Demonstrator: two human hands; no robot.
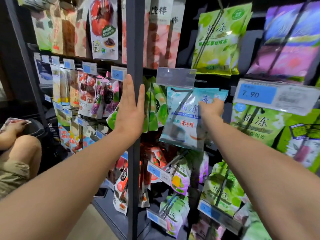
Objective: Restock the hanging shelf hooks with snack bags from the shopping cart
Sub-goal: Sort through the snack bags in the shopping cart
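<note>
My left hand (132, 108) is flat with straight fingers, its palm against the grey upright post (135, 40) between two shelf bays. Right of the post, my right hand (212, 108) reaches into the light blue snack bags (181, 122) hanging on a hook under a clear label holder (174, 77). Its fingers pinch the upper right part of the front bag, near the hook. The fingertips are hidden behind the bags. The shopping cart is out of view.
Green bags (220, 40) and purple bags (290, 45) hang above. A 7.90 price tag (256, 93) and more green bags (256, 125) hang at right. Red and pink fruit snacks (86, 94) fill the left bay. A crouching person's knee (22, 149) is at lower left.
</note>
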